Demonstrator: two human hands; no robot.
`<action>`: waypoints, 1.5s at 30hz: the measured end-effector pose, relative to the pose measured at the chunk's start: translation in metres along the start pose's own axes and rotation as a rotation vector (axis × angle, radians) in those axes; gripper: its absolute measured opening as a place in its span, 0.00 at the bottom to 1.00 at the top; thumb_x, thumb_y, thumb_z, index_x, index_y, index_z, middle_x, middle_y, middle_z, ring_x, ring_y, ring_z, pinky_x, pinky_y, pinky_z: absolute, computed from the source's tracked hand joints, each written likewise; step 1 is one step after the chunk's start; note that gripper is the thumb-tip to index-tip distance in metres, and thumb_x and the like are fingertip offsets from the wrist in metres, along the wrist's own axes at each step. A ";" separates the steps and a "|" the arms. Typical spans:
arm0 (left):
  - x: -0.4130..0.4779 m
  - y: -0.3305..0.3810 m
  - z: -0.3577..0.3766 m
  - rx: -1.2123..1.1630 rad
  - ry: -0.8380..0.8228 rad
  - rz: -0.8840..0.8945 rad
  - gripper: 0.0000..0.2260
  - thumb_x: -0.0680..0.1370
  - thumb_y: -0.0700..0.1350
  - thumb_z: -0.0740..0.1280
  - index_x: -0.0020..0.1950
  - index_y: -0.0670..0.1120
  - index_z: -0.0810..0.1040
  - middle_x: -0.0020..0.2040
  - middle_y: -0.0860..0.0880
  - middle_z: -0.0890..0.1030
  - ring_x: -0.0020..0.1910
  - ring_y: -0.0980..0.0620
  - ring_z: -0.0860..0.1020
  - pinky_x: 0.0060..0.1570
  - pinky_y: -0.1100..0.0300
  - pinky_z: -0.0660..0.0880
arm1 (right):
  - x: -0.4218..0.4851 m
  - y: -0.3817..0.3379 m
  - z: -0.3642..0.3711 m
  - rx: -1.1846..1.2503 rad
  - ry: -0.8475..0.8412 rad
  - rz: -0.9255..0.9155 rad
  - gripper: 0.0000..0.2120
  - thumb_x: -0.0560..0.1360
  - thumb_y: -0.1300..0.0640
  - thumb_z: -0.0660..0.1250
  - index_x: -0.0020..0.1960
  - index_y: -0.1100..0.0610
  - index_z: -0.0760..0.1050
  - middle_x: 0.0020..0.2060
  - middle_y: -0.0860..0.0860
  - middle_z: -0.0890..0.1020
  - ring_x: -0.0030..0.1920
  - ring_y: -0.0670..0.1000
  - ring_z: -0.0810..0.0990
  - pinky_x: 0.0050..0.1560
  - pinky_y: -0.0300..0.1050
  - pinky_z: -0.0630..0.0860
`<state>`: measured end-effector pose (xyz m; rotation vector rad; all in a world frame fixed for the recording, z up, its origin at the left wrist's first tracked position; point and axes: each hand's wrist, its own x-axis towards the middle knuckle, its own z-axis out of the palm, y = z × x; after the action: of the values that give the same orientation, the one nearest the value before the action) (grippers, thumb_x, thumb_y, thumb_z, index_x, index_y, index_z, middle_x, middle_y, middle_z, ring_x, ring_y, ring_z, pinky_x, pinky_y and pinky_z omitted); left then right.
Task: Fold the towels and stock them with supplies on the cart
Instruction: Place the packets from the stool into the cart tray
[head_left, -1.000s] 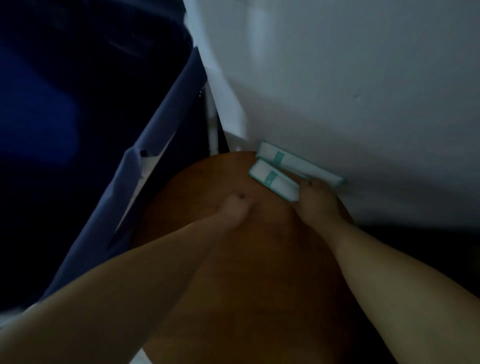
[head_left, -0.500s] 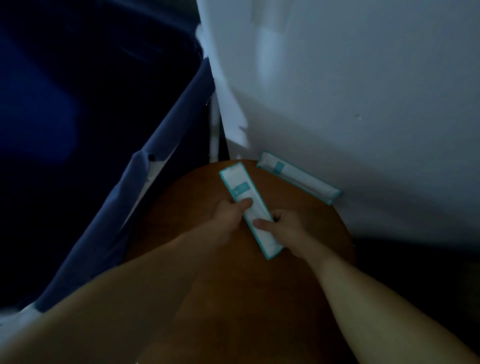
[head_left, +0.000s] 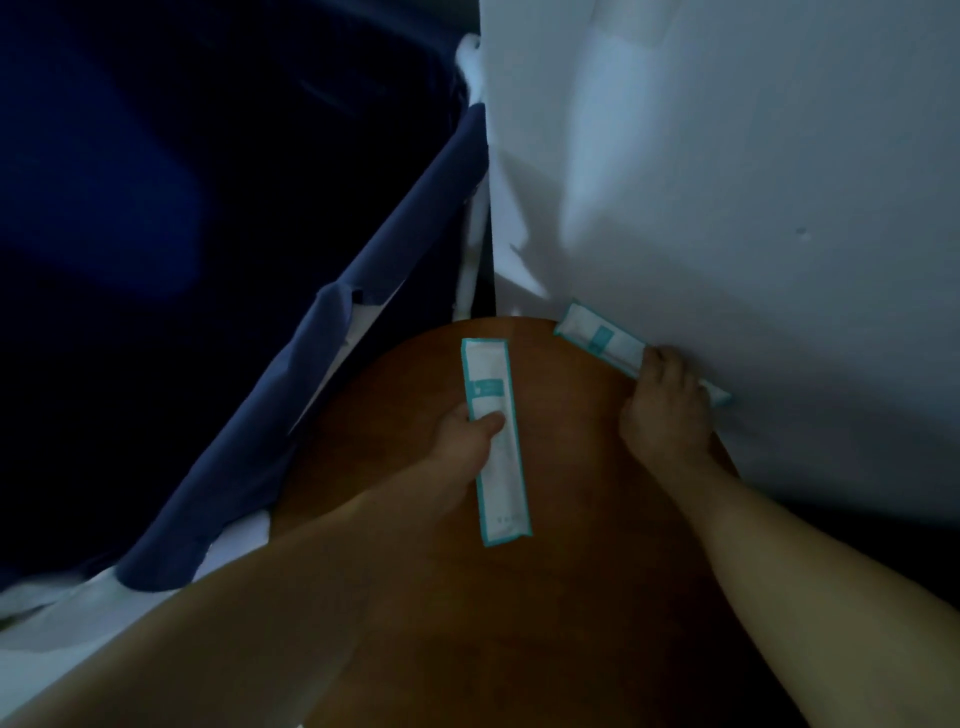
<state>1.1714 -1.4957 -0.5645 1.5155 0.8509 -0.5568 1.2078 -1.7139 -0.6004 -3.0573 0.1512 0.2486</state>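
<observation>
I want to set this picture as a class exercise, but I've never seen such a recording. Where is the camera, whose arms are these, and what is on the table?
There is no machine here: a person works with bare hands, and the one camera sits on their head, looking forward and down, so both arms reach in from the bottom edge. The left hand pinches a long white packet with teal edges, thumb on top, over a round brown table. The right hand reaches to the white wall, where its fingers curl over a second packet of the same kind at the table's far edge. Dark blue cloth hangs at the left. The picture is dim, so the packets' print cannot be read.
</observation>
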 end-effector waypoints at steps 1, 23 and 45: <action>-0.001 -0.001 -0.001 0.005 -0.007 0.001 0.07 0.81 0.39 0.66 0.59 0.43 0.76 0.50 0.44 0.81 0.46 0.47 0.79 0.47 0.57 0.76 | 0.000 -0.002 0.004 -0.018 -0.045 0.022 0.27 0.74 0.61 0.67 0.71 0.66 0.66 0.63 0.64 0.72 0.59 0.65 0.73 0.55 0.58 0.73; -0.046 -0.005 -0.034 0.124 -0.139 0.067 0.13 0.77 0.33 0.67 0.62 0.39 0.78 0.55 0.40 0.83 0.51 0.43 0.81 0.55 0.49 0.79 | -0.099 -0.026 0.005 0.653 -0.388 0.370 0.23 0.73 0.55 0.76 0.62 0.66 0.77 0.57 0.62 0.82 0.54 0.57 0.81 0.46 0.42 0.72; -0.423 0.144 0.013 0.357 -0.459 1.005 0.03 0.77 0.43 0.71 0.47 0.43 0.80 0.39 0.50 0.81 0.35 0.53 0.78 0.31 0.65 0.74 | -0.380 0.033 -0.383 1.089 0.616 0.494 0.06 0.78 0.51 0.70 0.48 0.54 0.79 0.44 0.52 0.84 0.44 0.53 0.84 0.47 0.54 0.83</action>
<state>1.0271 -1.5856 -0.1511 1.8005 -0.4108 -0.2699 0.8918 -1.7413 -0.1626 -1.8705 0.7680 -0.5743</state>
